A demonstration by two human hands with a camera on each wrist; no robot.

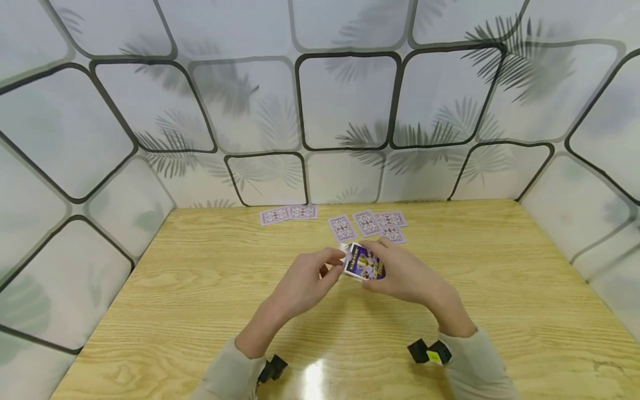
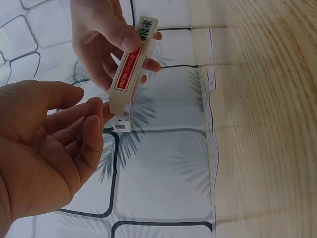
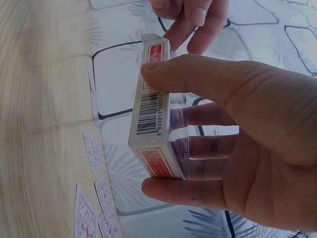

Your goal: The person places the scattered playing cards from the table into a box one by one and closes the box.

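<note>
We see one card box (image 1: 367, 264), up above the table between two hands, its front printed purple and yellow. Along its edge we count one barcode (image 3: 148, 111) and, in the right wrist view, two red labels (image 3: 157, 161). One white flap (image 1: 344, 248) stands out at the end toward the left hand.

The right hand (image 1: 407, 272) grips the box, thumb on one edge and four fingers spread along the opposite side. The left hand (image 1: 305, 280) has its fingers loosely curled at the flap end, thumb apart from them; we cannot tell how firmly a fingertip touches there.

Beyond the box we count six cards, backs up, on the wooden table (image 1: 200, 289): two overlapping cards (image 1: 275, 215) on the left and four cards (image 1: 367, 223) on the right. Nearer us are two pale sleeves (image 1: 477, 366), each with a black device (image 1: 272, 368) at the wrist. Around the table we see three patterned wall sides (image 1: 347, 100).
</note>
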